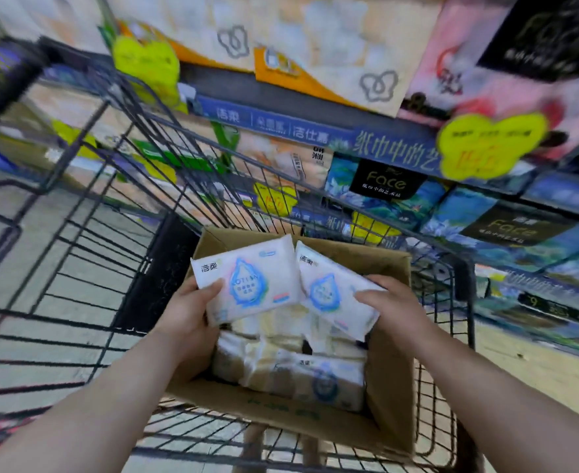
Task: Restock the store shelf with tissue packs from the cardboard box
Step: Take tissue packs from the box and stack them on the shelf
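Cardboard box sits nearest me in the cart, with spare packs lying inside. Just above the box, my left grip pinches one tissue pack by its lower left corner, thumb on the face. My right grip clamps a second pack along its right edge. Both packs stick up and away from my fingers. I judge them light, soft and slick in their film, best held across the edges without crushing. Beyond the box stands the shelf.
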A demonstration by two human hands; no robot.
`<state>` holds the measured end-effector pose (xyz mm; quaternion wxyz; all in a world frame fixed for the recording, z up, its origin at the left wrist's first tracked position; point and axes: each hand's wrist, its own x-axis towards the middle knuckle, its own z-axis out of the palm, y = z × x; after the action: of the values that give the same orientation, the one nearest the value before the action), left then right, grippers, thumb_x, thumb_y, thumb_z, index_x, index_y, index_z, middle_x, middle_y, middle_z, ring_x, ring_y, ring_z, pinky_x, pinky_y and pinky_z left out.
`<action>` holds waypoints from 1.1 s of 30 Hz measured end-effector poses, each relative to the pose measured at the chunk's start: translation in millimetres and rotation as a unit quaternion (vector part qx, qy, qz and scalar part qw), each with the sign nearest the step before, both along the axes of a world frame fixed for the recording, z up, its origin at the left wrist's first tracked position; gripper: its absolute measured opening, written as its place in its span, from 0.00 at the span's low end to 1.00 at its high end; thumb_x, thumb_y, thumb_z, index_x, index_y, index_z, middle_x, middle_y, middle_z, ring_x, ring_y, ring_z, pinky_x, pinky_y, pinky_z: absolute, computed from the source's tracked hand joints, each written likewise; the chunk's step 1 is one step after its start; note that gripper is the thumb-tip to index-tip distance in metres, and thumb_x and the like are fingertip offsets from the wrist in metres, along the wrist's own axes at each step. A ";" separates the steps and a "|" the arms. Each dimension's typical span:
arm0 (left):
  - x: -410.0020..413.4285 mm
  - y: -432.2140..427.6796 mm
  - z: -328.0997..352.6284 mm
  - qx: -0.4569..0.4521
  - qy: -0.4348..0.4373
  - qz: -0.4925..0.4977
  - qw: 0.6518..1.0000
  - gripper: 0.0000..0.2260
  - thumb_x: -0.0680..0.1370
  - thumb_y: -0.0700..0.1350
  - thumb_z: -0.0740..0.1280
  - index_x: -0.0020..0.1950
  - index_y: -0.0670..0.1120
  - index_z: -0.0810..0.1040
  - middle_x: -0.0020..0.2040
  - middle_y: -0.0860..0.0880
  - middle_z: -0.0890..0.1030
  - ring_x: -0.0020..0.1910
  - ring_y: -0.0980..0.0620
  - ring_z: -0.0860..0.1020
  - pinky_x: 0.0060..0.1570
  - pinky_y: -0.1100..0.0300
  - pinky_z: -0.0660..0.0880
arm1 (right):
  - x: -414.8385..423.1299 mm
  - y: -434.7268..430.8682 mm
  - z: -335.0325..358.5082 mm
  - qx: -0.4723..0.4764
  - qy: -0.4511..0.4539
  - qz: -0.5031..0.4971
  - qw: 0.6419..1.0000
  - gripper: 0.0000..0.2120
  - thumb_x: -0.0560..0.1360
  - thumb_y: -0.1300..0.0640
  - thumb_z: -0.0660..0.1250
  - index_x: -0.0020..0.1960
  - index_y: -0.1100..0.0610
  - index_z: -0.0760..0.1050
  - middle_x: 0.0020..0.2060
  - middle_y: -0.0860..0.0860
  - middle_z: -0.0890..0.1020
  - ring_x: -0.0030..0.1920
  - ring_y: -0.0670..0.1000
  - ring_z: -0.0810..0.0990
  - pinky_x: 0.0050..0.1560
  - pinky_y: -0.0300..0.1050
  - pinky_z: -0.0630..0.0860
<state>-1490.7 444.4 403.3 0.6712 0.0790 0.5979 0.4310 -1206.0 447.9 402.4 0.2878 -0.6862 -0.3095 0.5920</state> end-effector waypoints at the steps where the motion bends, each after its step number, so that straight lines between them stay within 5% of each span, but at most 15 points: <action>1: -1.2 1.2 9.4 0.009 0.022 -0.001 1.000 0.10 0.79 0.35 0.61 0.57 0.43 0.76 0.53 0.39 0.82 0.43 0.43 0.84 0.36 0.46 0.82 | -0.1 5.1 12.8 0.008 0.007 -0.009 1.000 0.10 0.66 0.64 0.73 0.45 0.55 0.78 0.39 0.55 0.81 0.39 0.55 0.79 0.42 0.45 0.73; 4: -5.8 5.4 33.2 0.036 0.074 0.000 0.997 0.09 0.78 0.36 0.62 0.55 0.45 0.77 0.58 0.40 0.80 0.37 0.49 0.84 0.32 0.54 0.82 | -3.4 17.5 51.5 0.045 0.043 -0.003 0.998 0.14 0.61 0.57 0.72 0.47 0.58 0.79 0.45 0.59 0.83 0.47 0.59 0.82 0.49 0.56 0.75; 7: -10.4 4.5 61.4 0.058 0.073 0.016 0.996 0.13 0.79 0.36 0.62 0.63 0.41 0.73 0.60 0.39 0.79 0.43 0.46 0.82 0.36 0.51 0.82 | -9.5 29.3 84.5 0.072 0.051 0.004 0.996 0.12 0.71 0.60 0.73 0.53 0.59 0.78 0.51 0.58 0.83 0.51 0.59 0.82 0.56 0.59 0.76; 9: -16.5 0.9 80.6 0.070 0.073 0.027 0.995 0.15 0.79 0.37 0.62 0.66 0.41 0.71 0.59 0.39 0.79 0.47 0.44 0.81 0.38 0.50 0.81 | -15.4 37.3 107.3 0.093 0.073 0.018 0.993 0.06 0.75 0.60 0.68 0.52 0.58 0.78 0.50 0.56 0.83 0.50 0.57 0.83 0.55 0.56 0.78; 16: -53.7 -17.4 146.2 0.158 0.119 0.069 0.978 0.12 0.80 0.38 0.61 0.63 0.42 0.72 0.50 0.42 0.83 0.38 0.49 0.85 0.34 0.53 0.82 | -53.3 71.4 171.9 0.172 0.104 0.097 0.975 0.11 0.76 0.54 0.67 0.58 0.53 0.76 0.52 0.50 0.81 0.52 0.52 0.81 0.56 0.53 0.77; 21: -87.8 -42.5 187.4 0.204 0.158 0.123 0.958 0.08 0.79 0.37 0.60 0.56 0.43 0.75 0.47 0.45 0.85 0.38 0.49 0.84 0.37 0.53 0.81 | -103.7 86.2 203.0 0.198 0.107 0.153 0.962 0.17 0.74 0.48 0.69 0.61 0.52 0.76 0.58 0.51 0.81 0.57 0.57 0.80 0.61 0.61 0.74; 33: -207.4 -138.1 252.8 0.267 0.203 0.239 0.911 0.06 0.79 0.37 0.61 0.53 0.44 0.76 0.40 0.46 0.86 0.35 0.49 0.84 0.31 0.56 0.81 | -264.5 47.8 282.5 0.263 0.148 0.244 0.922 0.06 0.76 0.55 0.67 0.51 0.56 0.77 0.50 0.58 0.83 0.50 0.61 0.82 0.54 0.67 0.76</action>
<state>-1698.1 306.2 656.1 0.3660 0.1957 0.5850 0.6968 -1470.5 495.7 684.9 0.3475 -0.3936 -0.5658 0.6357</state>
